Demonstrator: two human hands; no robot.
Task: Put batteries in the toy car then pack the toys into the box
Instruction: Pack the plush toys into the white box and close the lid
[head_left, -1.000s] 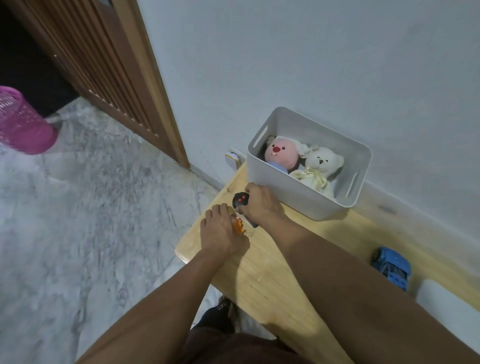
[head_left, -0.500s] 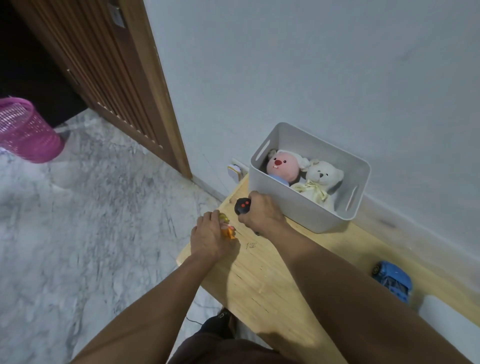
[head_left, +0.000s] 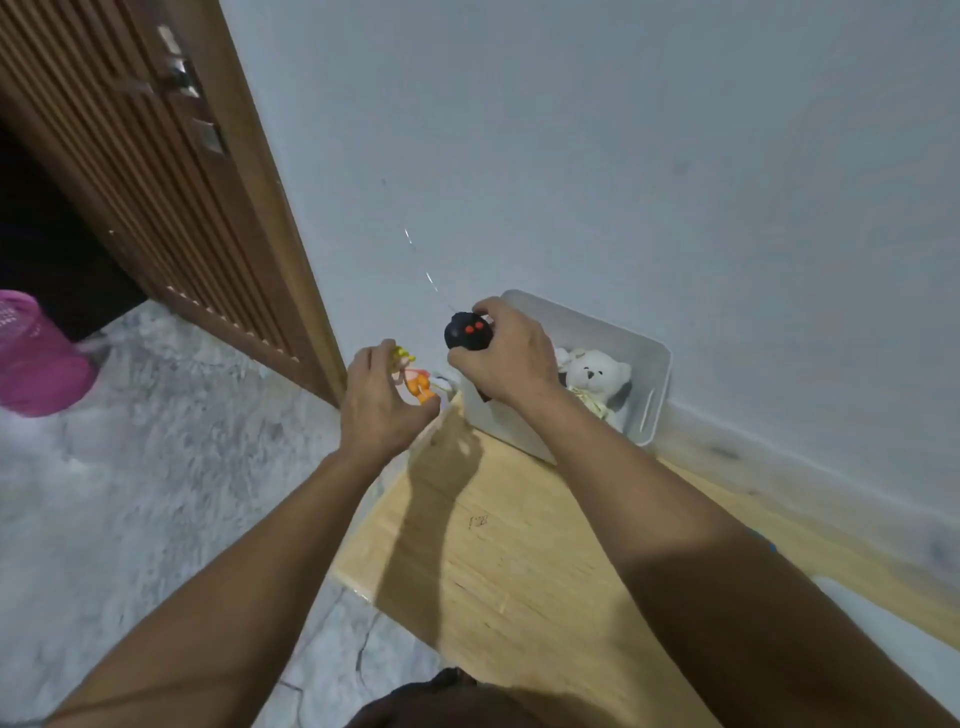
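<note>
The long pale wooden bench (head_left: 498, 561) ran along the white wall, and you stood over it as before, though your view had swung upward since half a second earlier, so the grey plastic storage box (head_left: 655, 374) sat lower and more to the right. That box rested on the bench's far end against the wall. A white plush bear (head_left: 597, 376) sat inside it; the pink plush toy seen earlier beside the bear was hidden behind your right arm. A sliver of the blue toy car (head_left: 768, 543) showed on the bench well right of the box, mostly covered by that arm.

Your right hand (head_left: 506, 358) had lifted off the bench and hung over the box's near-left corner, fingers curled round the black remote control with two red buttons (head_left: 467, 335), its thin wire antenna pointing up along the wall.

Your left hand (head_left: 382, 402) had also risen, just left of the box, pinching the small orange and yellow toy figure (head_left: 415, 379) between thumb and fingertips.
</note>
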